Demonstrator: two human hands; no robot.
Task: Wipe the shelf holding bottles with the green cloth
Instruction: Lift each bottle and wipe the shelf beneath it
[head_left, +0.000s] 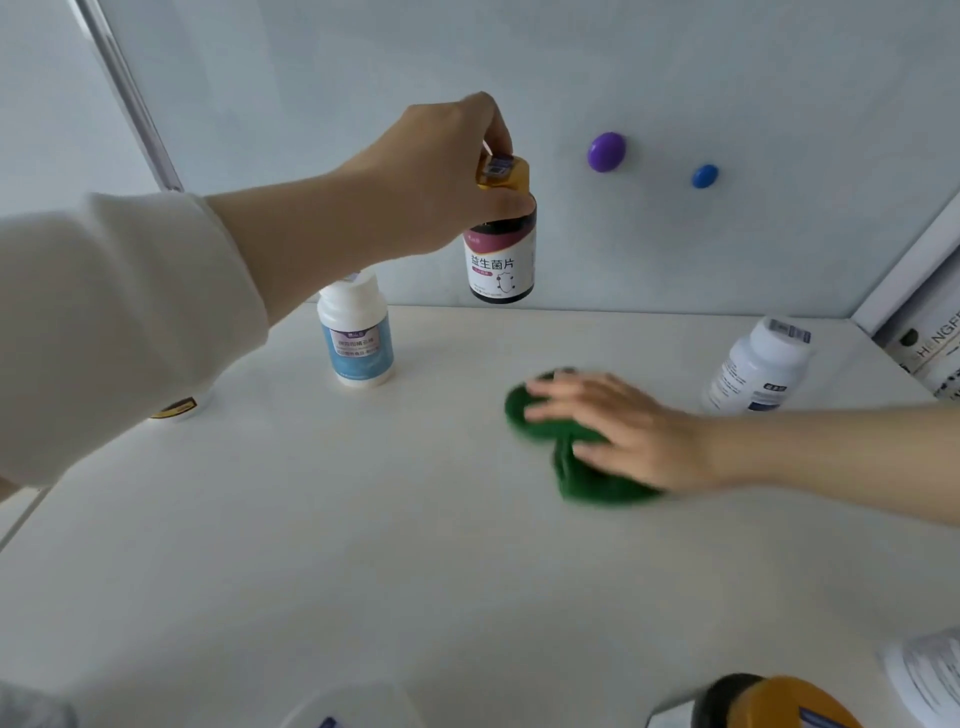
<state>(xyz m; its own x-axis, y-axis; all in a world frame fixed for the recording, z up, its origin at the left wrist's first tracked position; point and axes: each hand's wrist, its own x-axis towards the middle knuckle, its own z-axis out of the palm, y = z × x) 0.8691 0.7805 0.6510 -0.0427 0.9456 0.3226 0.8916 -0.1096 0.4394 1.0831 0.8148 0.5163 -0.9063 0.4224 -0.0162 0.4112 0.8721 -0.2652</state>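
Note:
My left hand (436, 171) grips the yellow cap of a dark bottle with a white label (501, 260) and holds it lifted above the white shelf (363, 519), near the back wall. My right hand (618, 426) lies flat with spread fingers on the green cloth (576, 473), pressing it onto the shelf right of centre. The cloth looks blurred. A white bottle with a blue label (356, 338) stands upright at the back left. Another white bottle (758, 364) stands at the back right, close to my right forearm.
A purple magnet (606, 151) and a blue magnet (705, 176) stick to the back wall. A boxed item (930, 343) leans at the far right. A yellow-capped bottle (779, 701) and a white one (343, 712) sit at the near edge. A small container (176, 408) peeks from under my left sleeve.

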